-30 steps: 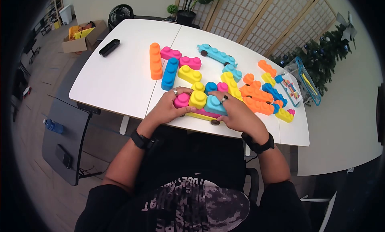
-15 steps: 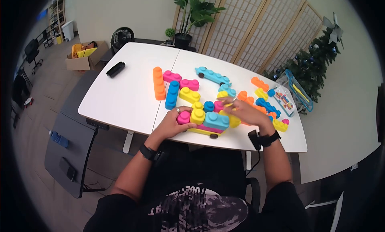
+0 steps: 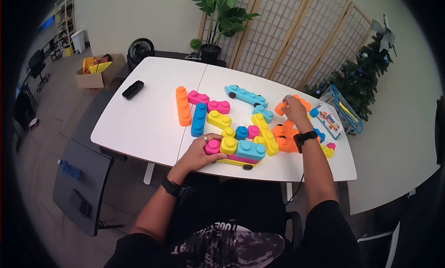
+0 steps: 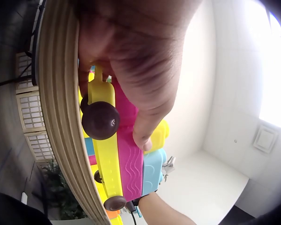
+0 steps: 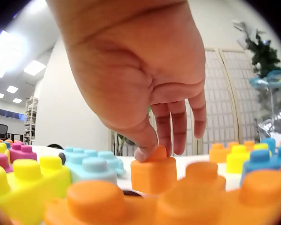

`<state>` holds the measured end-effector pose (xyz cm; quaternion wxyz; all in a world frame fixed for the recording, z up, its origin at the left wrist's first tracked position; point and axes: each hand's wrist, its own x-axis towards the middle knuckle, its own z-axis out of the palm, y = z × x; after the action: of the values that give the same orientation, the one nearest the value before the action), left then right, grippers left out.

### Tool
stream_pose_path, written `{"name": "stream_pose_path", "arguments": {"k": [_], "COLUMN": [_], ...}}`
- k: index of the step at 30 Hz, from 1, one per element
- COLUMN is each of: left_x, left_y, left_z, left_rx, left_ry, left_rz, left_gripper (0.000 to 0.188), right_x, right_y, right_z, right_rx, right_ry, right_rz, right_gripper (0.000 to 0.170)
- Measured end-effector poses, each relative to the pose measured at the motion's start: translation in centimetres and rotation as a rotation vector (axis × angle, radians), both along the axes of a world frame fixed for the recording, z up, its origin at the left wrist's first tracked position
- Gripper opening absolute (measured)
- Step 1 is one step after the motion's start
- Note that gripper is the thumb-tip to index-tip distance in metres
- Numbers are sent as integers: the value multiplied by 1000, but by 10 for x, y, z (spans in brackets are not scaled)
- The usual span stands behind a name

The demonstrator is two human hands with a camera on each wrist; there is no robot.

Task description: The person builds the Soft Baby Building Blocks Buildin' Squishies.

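Observation:
The left hand (image 3: 198, 156) grips the left end of a wheeled yellow base (image 3: 234, 162) with pink, yellow and light blue blocks (image 3: 251, 149) on top. In the left wrist view its thumb presses the pink layer (image 4: 130, 164) above the yellow base (image 4: 105, 154). Over at the right of the table, the right hand (image 3: 297, 112) is at a small orange block (image 3: 279, 109). The right wrist view shows the thumb on that orange block's (image 5: 153, 175) stud, with the fingers reaching down behind it. Several orange blocks (image 3: 286, 144) lie nearer the person.
A light blue wheeled base (image 3: 245, 95) is at the back. Orange (image 3: 183, 106), blue (image 3: 199, 120), pink and yellow blocks lie left of centre. A black object (image 3: 133, 90) rests at the table's (image 3: 116, 124) left; a clear bag (image 3: 346, 108) stands at the right.
The right hand has left the light blue block on the vehicle and moved right and away from the person, to the small orange block. The left hand has stayed on the vehicle.

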<state>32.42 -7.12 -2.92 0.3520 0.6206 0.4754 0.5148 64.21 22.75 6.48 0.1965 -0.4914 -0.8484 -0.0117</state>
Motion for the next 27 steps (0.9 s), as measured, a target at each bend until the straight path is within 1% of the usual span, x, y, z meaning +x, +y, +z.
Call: {"name": "stream_pose_path", "arguments": {"k": [1, 2, 3, 4, 5, 8, 11, 14, 15, 18, 21, 24, 25, 27], "left_x": [-1, -1, 0, 1, 1, 1, 2, 2, 2, 2, 2, 4, 4, 4], "left_y": [1, 1, 1, 1, 0, 0, 0, 0, 0, 0, 0, -3, -1, 0], "left_z": [-3, -4, -3, -1, 2, 0, 1, 0, 0, -1, 0, 5, 2, -1], "left_rx": [-3, -3, -2, -1, 3, -34, -46, -39, -30, -26, -17, -73, -27, -19], "left_ry": [21, 11, 5, 1, -6, -29, 12, -5, -7, -8, -3, -42, -47, -41], "left_rz": [10, 13, 12, 8, 1, -13, 10, 4, 1, -3, -11, -23, -23, -30], "left_gripper": [59, 59, 59, 59, 58, 58, 59, 59, 59, 59, 57, 55, 53, 53], "right_x": [-10, -15, -26, -34, -40, -54, -62, -64, -63, -61, -62, -61, -58, -61], "right_y": [-26, -50, -88, -120, -148, -204, -215, -222, -223, -224, -222, -223, -225, -236], "right_z": [24, 44, 68, 83, 92, 96, 76, 78, 78, 69, 56, 49, 48, 36], "right_rx": [-1, -38, -103, -123, -141, -194, -175, -212, -226, -218, -198, -203, -219, -349], "right_ry": [62, 118, 158, 130, 105, 9, -16, 2, -41, -12, 82, 199, 167, 215], "right_rz": [57, 187, 297, 374, 451, 517, 514, 485, 511, 508, 539, 562, 536, 431], "right_gripper": [27, 28, 28, 27, 27, 29, 29, 29, 27, 27, 29, 28, 36, 44]}}
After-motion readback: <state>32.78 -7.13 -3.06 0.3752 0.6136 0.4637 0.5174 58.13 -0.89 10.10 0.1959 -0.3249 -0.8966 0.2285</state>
